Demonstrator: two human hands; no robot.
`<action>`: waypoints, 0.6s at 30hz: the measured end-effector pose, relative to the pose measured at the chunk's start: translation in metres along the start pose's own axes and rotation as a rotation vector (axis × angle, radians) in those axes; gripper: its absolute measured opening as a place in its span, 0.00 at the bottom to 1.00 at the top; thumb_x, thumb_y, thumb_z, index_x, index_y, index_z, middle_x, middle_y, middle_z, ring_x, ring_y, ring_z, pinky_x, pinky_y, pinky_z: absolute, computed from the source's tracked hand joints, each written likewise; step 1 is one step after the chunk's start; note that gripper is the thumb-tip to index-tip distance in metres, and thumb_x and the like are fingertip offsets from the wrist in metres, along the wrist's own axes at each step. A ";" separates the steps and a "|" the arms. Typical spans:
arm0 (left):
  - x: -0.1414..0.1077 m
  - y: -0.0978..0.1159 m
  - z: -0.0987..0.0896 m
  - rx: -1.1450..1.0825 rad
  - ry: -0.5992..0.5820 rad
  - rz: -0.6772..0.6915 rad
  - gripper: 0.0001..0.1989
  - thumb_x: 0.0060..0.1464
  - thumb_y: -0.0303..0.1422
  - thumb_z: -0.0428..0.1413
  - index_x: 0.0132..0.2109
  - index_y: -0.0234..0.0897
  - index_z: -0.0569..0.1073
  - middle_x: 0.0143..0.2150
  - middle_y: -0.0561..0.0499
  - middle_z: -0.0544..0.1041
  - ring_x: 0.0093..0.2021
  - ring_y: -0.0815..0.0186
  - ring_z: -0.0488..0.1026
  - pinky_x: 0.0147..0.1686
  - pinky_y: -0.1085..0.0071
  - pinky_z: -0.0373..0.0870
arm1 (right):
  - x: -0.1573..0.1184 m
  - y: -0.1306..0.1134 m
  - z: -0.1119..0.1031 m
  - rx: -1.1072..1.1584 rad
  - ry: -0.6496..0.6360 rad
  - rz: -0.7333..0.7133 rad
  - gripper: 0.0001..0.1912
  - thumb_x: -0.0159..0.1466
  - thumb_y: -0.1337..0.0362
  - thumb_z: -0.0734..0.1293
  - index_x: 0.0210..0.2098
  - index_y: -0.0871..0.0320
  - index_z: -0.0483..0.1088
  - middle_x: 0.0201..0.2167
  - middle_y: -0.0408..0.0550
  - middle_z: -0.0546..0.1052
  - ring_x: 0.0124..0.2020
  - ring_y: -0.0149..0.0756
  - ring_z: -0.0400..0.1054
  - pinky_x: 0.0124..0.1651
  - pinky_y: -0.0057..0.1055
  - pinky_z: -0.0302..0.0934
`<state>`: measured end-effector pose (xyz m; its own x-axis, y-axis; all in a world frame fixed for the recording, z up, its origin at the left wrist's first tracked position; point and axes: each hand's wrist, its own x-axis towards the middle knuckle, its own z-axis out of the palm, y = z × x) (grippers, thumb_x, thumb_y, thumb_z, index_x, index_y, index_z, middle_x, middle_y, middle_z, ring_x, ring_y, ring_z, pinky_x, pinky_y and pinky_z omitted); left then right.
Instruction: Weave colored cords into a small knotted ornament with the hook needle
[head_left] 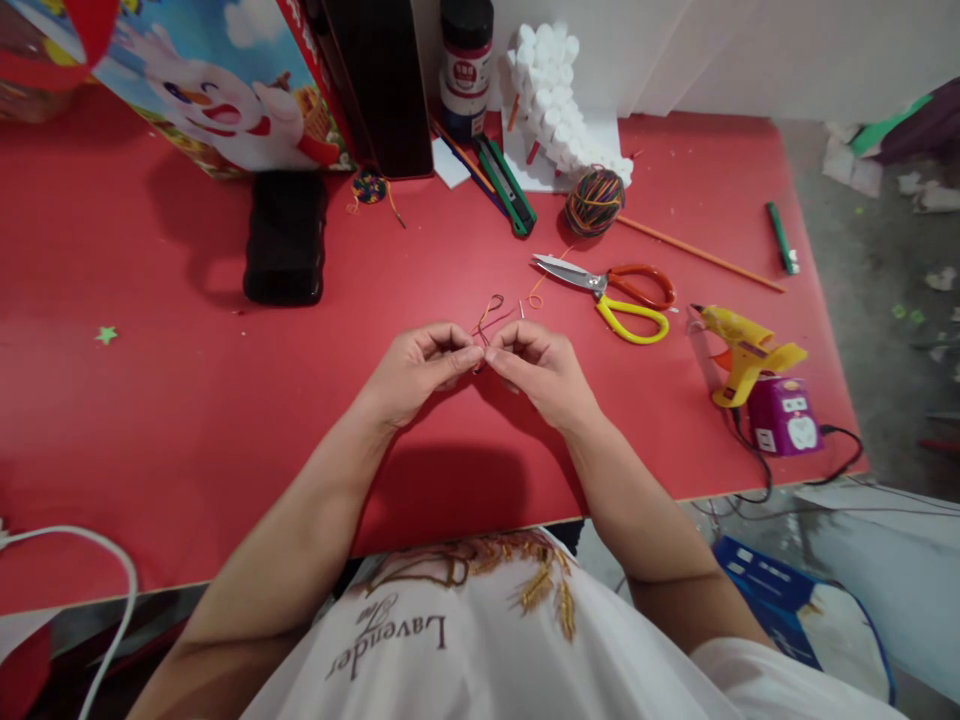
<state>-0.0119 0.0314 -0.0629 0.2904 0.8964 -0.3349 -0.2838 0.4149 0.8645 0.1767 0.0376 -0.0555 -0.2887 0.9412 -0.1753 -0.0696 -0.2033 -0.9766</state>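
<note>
Both hands meet over the red table (pixel 247 420), their thumb tips almost touching. My left hand (pixel 431 370) pinches a thin multicoloured yarn (pixel 491 308), which loops up above the fingertips. My right hand (pixel 536 365) is closed on the same yarn, and a thin pale stick, perhaps a hook (pixel 522 309), pokes out above its fingers. An orange strand curls away towards a multicoloured yarn ball (pixel 595 201). Scissors (pixel 600 285) with red and yellow handles lie partly open to the right of the hands. How the yarn is looped between the fingertips is too small to tell.
A green cutter (pixel 506 185), a dark bottle (pixel 466 70) and a white model (pixel 551 95) stand or lie at the back. Left are a black case (pixel 286 238) and a printed box (pixel 225 90). Right are a yellow glue gun (pixel 750 350) and a purple socket block (pixel 786 415).
</note>
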 end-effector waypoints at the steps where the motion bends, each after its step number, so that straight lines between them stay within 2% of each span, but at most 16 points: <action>1: 0.000 0.000 0.000 0.015 -0.008 0.003 0.14 0.52 0.38 0.73 0.33 0.34 0.79 0.24 0.56 0.68 0.23 0.76 0.58 0.24 0.77 0.56 | 0.000 -0.001 -0.001 -0.026 -0.014 0.001 0.12 0.63 0.57 0.75 0.30 0.58 0.73 0.24 0.38 0.70 0.26 0.26 0.59 0.29 0.27 0.52; 6: -0.001 0.002 -0.002 0.103 -0.047 0.049 0.14 0.54 0.38 0.71 0.32 0.34 0.78 0.27 0.54 0.70 0.25 0.74 0.60 0.26 0.75 0.58 | 0.001 -0.005 -0.003 -0.115 -0.118 0.035 0.11 0.61 0.61 0.72 0.25 0.58 0.71 0.19 0.36 0.65 0.24 0.25 0.54 0.28 0.27 0.48; 9: -0.002 0.002 -0.001 0.111 -0.105 0.035 0.15 0.56 0.40 0.70 0.31 0.34 0.78 0.27 0.54 0.69 0.25 0.73 0.61 0.27 0.74 0.59 | -0.001 -0.005 0.001 0.057 -0.085 0.140 0.12 0.57 0.62 0.72 0.21 0.57 0.68 0.15 0.34 0.61 0.19 0.23 0.50 0.24 0.26 0.44; 12: -0.002 0.002 0.002 0.121 -0.114 0.067 0.15 0.56 0.40 0.71 0.31 0.34 0.78 0.28 0.53 0.70 0.27 0.73 0.63 0.29 0.74 0.60 | -0.002 -0.006 0.007 0.267 -0.049 0.235 0.13 0.54 0.62 0.73 0.19 0.56 0.66 0.13 0.32 0.58 0.16 0.20 0.45 0.20 0.25 0.40; 15: -0.003 0.002 0.005 0.134 -0.101 0.109 0.17 0.54 0.40 0.72 0.29 0.33 0.77 0.27 0.52 0.71 0.28 0.73 0.64 0.30 0.75 0.62 | -0.003 -0.007 0.010 0.383 -0.041 0.269 0.12 0.52 0.63 0.73 0.19 0.56 0.67 0.12 0.30 0.55 0.15 0.20 0.42 0.19 0.24 0.39; 18: -0.005 0.003 0.005 0.062 -0.085 0.057 0.16 0.53 0.40 0.73 0.30 0.34 0.78 0.25 0.53 0.70 0.24 0.74 0.62 0.25 0.75 0.59 | -0.003 -0.007 0.007 0.429 -0.056 0.270 0.12 0.53 0.63 0.74 0.20 0.57 0.68 0.13 0.30 0.54 0.16 0.19 0.39 0.19 0.23 0.38</action>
<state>-0.0094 0.0276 -0.0568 0.3530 0.9005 -0.2539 -0.2455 0.3510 0.9036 0.1712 0.0347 -0.0472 -0.4005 0.8262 -0.3962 -0.3677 -0.5410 -0.7564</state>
